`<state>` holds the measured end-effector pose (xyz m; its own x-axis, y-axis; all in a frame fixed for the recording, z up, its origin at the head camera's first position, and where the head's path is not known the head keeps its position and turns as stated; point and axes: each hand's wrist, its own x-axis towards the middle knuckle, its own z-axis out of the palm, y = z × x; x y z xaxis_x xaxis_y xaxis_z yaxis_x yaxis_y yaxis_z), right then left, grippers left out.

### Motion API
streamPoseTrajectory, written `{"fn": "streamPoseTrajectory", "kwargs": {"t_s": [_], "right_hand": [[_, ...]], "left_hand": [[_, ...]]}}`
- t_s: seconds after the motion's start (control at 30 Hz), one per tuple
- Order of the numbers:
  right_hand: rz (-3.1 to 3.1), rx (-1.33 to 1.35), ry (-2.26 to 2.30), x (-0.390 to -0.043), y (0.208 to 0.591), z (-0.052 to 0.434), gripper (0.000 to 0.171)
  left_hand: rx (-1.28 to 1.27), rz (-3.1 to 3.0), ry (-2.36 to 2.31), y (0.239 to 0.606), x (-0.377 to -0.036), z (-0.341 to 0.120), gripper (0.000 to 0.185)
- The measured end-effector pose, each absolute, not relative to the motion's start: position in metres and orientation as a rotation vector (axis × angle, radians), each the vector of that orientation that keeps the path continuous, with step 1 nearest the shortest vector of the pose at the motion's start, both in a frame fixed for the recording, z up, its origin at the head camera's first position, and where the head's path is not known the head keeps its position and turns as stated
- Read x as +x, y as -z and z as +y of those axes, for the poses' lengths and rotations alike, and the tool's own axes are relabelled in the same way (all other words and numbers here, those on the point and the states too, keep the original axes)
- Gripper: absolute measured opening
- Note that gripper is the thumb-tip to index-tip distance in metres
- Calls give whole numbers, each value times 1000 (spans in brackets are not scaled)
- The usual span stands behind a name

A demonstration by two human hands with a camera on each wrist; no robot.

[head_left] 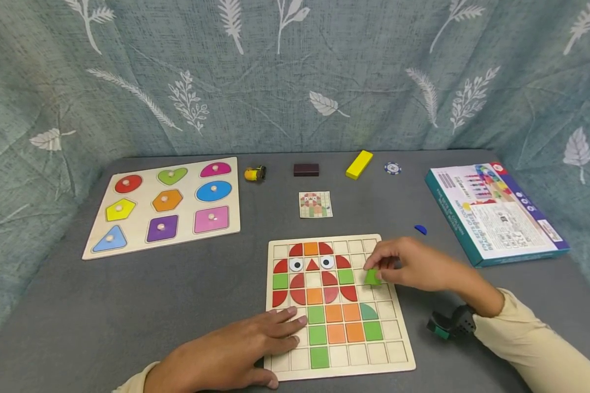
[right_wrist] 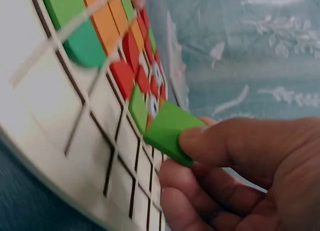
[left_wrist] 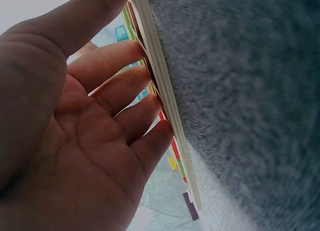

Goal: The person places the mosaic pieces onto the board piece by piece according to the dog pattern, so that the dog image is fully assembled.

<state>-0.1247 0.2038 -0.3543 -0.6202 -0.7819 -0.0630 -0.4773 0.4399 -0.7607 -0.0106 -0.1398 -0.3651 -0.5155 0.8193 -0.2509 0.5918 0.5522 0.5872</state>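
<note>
Right hand [head_left: 415,267] pinches a green tile [head_left: 372,277] between thumb and fingertips, fingers curled round it; the tile sits at the fingertip end of the hand, tilted, just over the right-side cells of the grid board [head_left: 398,360]. Right wrist view shows the same green tile [right_wrist: 170,131] held at an angle above bare cells, one corner close to the board [right_wrist: 60,141], contact not clear. Left hand [head_left: 236,349] lies flat on the board's lower left corner, fingers straight and slightly spread, holding nothing; left wrist view shows the fingers [left_wrist: 120,86] pressed against the board edge [left_wrist: 165,96]. Board already carries red, orange and green tiles in an owl-like figure with two eye pieces. Behind the board on the grey desk [head_left: 177,305]: a small pattern card [head_left: 316,204], a yellow block [head_left: 359,164], a dark brown block [head_left: 306,170], a poker chip [head_left: 393,168], a small yellow toy [head_left: 255,173]. Shape puzzle board [head_left: 164,204] far left, game box [head_left: 496,213] far right, blue piece [head_left: 420,230] near it.
</note>
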Motion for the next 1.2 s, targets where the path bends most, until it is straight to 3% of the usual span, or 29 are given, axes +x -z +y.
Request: {"fn": "streamPoseTrajectory", "kwargs": {"t_s": [0.4, 0.93, 1.2], "right_hand": [[2062, -1153, 1009, -88, 357, 196, 22], [1977, -1349, 913, -67, 358, 188, 23], [2048, -1300, 845, -62, 362, 185, 22]], "left_hand": [[1211, 2303, -584, 366, -10, -138, 60], [1194, 2308, -587, 365, -10, -140, 60], [1191, 2305, -590, 365, -10, -140, 60]]}}
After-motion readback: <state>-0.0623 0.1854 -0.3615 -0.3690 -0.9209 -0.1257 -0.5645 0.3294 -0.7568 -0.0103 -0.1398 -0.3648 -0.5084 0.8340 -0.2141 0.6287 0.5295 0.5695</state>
